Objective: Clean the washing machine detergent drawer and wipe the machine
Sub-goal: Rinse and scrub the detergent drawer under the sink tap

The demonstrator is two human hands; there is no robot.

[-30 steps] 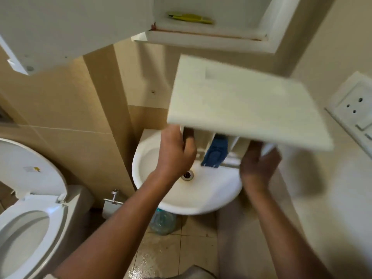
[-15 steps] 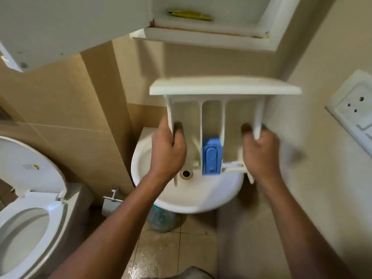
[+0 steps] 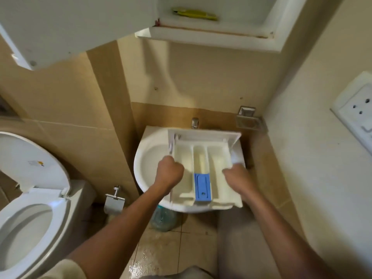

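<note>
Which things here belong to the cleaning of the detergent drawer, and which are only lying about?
For the job: detergent drawer, blue insert, left hand and right hand holding it, sink, tap.

Lying about: toilet, paper holder, bottle under the sink, wall socket, soap dish, yellow item.

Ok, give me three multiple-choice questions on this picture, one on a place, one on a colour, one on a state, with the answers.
1. Where is the drawer?
A. on the floor
B. over the sink
C. in the cabinet

2. What colour is the insert?
A. red
B. green
C. blue

3. The drawer is:
A. held by both hands
B. held by one hand
C. lying untouched

Answers:
1 B, the sink shows under it.
2 C, it is a blue piece in the middle compartment.
3 A, the left hand and right hand grip its sides.
</note>
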